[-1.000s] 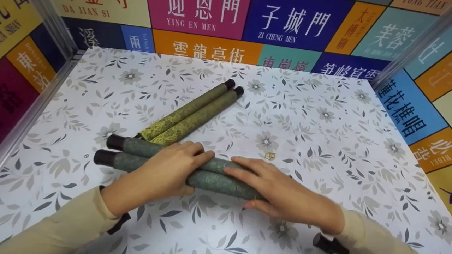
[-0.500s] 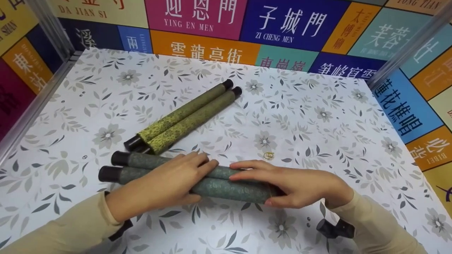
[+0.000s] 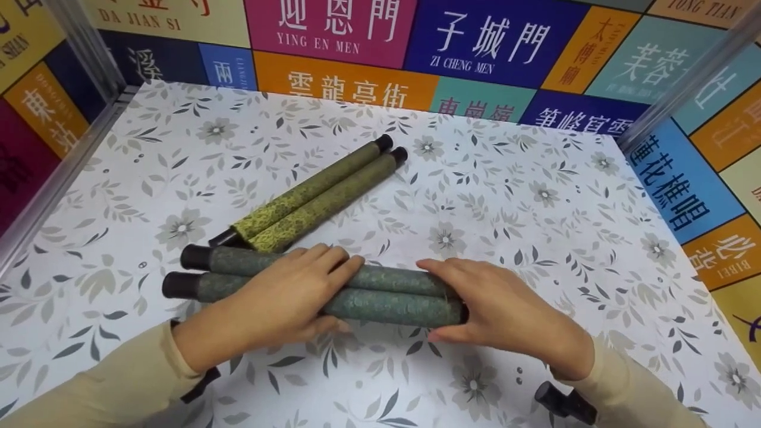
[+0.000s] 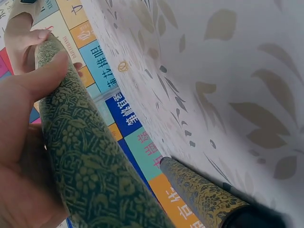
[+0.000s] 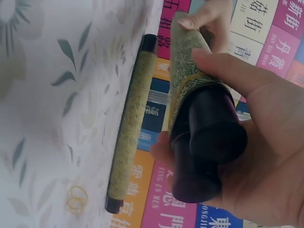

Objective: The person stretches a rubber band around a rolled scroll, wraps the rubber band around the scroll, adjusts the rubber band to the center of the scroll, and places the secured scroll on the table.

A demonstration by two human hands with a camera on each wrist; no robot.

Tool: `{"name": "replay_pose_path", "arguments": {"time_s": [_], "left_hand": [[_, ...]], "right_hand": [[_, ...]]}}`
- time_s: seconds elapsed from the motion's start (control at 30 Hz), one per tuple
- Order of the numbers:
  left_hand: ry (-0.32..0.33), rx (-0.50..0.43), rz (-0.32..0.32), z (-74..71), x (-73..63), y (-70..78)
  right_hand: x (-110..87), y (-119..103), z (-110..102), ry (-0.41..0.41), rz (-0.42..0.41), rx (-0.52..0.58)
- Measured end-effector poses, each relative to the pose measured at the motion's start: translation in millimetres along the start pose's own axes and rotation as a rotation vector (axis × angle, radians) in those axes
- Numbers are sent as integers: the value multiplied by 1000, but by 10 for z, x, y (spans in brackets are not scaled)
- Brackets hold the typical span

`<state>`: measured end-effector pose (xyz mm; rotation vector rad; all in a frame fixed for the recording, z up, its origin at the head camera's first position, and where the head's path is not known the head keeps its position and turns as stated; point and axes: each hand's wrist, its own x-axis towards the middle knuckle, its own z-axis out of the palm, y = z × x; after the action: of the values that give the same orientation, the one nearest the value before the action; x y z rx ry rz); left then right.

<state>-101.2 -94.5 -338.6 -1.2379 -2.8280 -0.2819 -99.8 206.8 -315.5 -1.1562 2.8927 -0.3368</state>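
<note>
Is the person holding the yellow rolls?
No, the left hand and right hand hold the green rolls, while the yellow rolls lie on the flowered tabletop.

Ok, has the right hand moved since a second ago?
Yes, the right hand has moved rightward in the head view, judged against the printed flower just beyond it.

You're facing a patchwork-coloured wall (image 3: 389, 50) with Chinese lettering (image 3: 489, 39), wrapping both sides. Greyish corner posts (image 3: 691, 77) left and right. Your table (image 3: 505, 196): white, grey leaf-and-flower print.
</note>
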Motion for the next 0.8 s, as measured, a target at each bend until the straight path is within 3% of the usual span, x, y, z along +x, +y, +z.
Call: {"name": "replay_pose_path", "arguments": {"time_s": [0.2,0.43,0.63,0.8], "left_hand": [[49,75,28,16,33,10],[53,114,60,56,101,29],[97,172,49,50,86,-22],[112,227,26,46,-15,-150]], "right_hand": [[32,-20,169,68,-41,-10],[73,-69,337,122,-49,-4],[39,34,308,192,-69,-20],[0,172,271,184,-57,-58]]}}
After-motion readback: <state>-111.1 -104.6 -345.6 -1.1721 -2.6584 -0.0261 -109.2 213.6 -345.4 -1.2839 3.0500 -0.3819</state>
